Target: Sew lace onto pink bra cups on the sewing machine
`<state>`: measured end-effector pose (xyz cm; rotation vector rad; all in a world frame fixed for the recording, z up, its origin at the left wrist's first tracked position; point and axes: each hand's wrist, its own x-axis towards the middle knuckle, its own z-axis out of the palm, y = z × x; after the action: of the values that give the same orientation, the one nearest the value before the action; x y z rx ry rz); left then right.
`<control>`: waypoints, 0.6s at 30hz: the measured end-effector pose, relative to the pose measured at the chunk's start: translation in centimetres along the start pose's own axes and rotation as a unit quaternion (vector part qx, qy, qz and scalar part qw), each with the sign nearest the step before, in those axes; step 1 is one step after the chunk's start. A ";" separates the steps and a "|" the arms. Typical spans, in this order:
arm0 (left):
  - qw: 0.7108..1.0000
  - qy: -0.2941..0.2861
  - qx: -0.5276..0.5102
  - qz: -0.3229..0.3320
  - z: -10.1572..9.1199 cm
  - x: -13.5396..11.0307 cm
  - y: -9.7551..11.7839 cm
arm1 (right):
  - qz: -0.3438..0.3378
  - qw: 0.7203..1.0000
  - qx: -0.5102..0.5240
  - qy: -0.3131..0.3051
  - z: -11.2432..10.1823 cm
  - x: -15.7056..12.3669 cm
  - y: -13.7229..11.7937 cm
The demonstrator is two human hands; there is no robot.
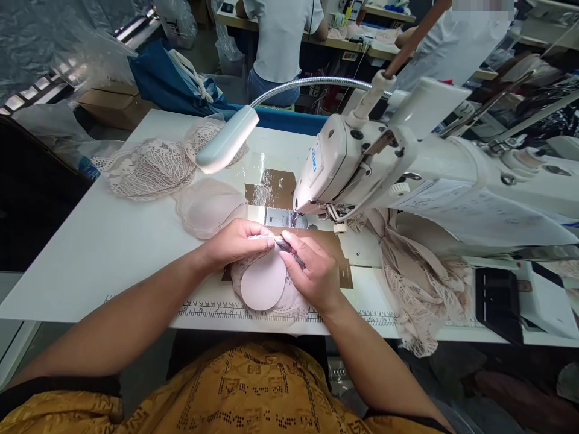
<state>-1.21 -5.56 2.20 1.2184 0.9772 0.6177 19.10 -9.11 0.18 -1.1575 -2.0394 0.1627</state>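
My left hand (242, 244) pinches the upper edge of a pale pink lace bra cup (263, 283) with a smooth oval pad on it. The cup lies at the table's front edge, over the printed ruler. In my right hand (314, 271) is a small dark tool (298, 260) that looks like thread snips, its tip at the cup's edge by my left thumb. My right fingers partly cover the tool, so its blades are hard to see. Just beyond my hands is the needle area of a white sewing machine (316, 163).
A sheer padded cup (208, 208) and lace pieces (154, 166) lie on the left of the table. A lamp (228, 138) arches above. Beige lace fabric (420, 277) hangs over the front edge at right, beside a black-and-white box (497, 301). Two people are beyond the table.
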 end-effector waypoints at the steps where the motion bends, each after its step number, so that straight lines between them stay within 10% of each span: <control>1: 1.000 0.000 -0.005 -0.001 0.0 0.0 0.1 | -0.005 1.000 -0.009 0.000 0.1 0.0 0.0; 18: 1.000 -0.002 -0.010 -0.002 0.4 -0.4 0.8 | 0.011 0.999 -0.032 -0.003 0.1 -0.1 0.2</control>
<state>-1.00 -5.90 3.08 1.1996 0.9673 0.6209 19.17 -9.09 -0.05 -1.2198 -2.0513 0.1122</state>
